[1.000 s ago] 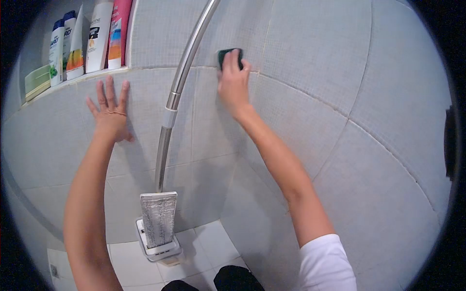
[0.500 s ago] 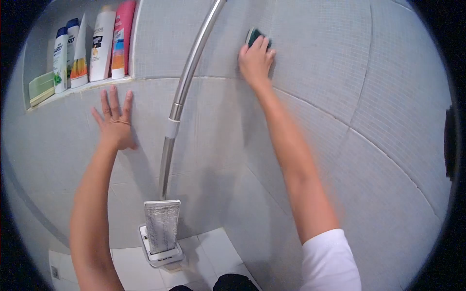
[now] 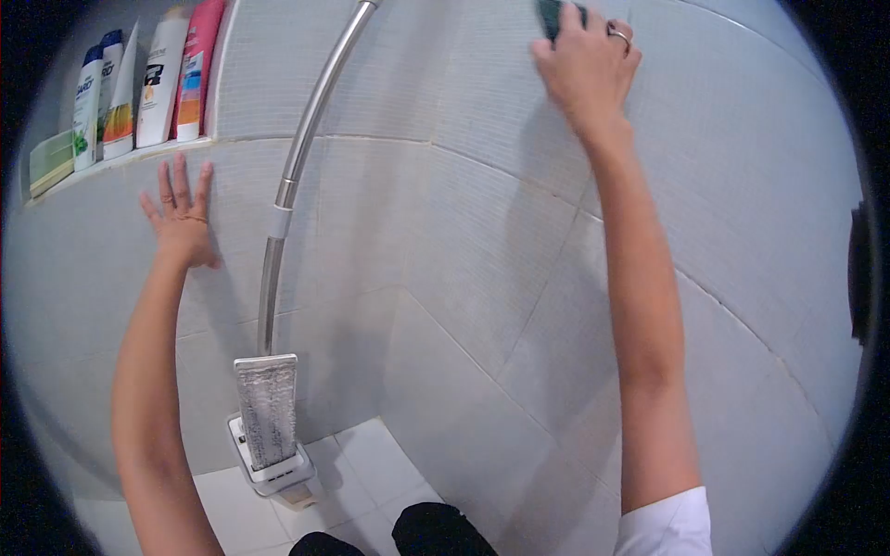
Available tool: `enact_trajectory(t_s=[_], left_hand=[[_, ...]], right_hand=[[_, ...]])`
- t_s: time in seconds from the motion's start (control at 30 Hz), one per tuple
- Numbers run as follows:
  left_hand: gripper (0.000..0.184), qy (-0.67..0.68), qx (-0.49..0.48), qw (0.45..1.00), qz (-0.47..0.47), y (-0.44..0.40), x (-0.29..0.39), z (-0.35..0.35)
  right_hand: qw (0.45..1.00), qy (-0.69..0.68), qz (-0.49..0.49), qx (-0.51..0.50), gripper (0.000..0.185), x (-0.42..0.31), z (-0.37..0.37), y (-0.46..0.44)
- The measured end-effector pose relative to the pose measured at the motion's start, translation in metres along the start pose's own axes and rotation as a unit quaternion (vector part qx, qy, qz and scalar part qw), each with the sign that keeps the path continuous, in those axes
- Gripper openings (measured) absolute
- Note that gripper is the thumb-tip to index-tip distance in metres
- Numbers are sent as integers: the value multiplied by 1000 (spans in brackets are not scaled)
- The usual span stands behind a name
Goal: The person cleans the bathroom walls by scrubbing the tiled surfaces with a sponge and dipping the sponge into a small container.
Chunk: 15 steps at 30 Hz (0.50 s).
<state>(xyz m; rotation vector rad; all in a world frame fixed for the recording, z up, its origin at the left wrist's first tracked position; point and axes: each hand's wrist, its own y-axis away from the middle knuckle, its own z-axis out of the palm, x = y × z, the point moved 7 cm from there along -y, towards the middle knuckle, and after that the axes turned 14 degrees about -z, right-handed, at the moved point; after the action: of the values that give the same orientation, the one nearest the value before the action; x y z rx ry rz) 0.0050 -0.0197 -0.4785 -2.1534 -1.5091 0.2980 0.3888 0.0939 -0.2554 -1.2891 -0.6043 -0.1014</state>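
High on the tiled wall, my right hand presses a dark green scouring pad to the tiles. Part of the pad is cut off by the top of the view and part is covered by my fingers. A ring shows on one finger. My left hand lies flat on the wall with its fingers spread, just below the recessed shelf. Nothing is in it.
Several bottles, among them a white shampoo bottle and a pink tube, stand on the shelf beside a pale green box-like item. A flat mop leans between my arms, its metal pole rising upward. White floor tiles lie below.
My right hand has moved right and upward along the wall with the scouring pad. The view has turned slightly to the right. My left hand stays on the wall below the shelf.
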Motion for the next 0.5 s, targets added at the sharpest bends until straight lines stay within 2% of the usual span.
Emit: enact_trajectory(t_s=[0.07,0.1,0.13,0.17,0.2,0.23,0.33,0.37,0.43,0.47,0.5], left_hand=[[156,-4,1,1000,4,-1,1,0],[156,-10,-1,1000,-1,0,0,2],[156,-9,-4,1000,1,2,-1,2],[156,4,1,1000,17,3,-1,2],[156,14,8,999,30,2,-3,0],[156,10,6,1000,27,1,-6,0],[153,8,13,1000,24,5,-2,-4],[153,2,7,1000,16,4,-3,0],[155,39,61,996,52,5,-3,1],[152,35,60,996,58,6,-4,-2],[149,31,58,996,64,10,-5,-3]], right_hand=[[989,55,-139,11,35,4,24,28],[986,-20,-132,-102,30,-21,52,62],[979,-72,-176,-75,33,-59,78,116],[956,-54,-242,-154,37,-106,83,173],[910,-60,-348,-218,39,-146,71,222],[890,-122,-359,-255,38,-175,75,272],[779,-173,-496,-342,33,-215,25,351],[776,-181,-502,-337,33,-218,28,350],[780,-209,-380,-450,29,-206,45,320],[882,-176,-324,-294,30,-186,35,277],[909,-128,-285,-274,36,-168,32,236]])
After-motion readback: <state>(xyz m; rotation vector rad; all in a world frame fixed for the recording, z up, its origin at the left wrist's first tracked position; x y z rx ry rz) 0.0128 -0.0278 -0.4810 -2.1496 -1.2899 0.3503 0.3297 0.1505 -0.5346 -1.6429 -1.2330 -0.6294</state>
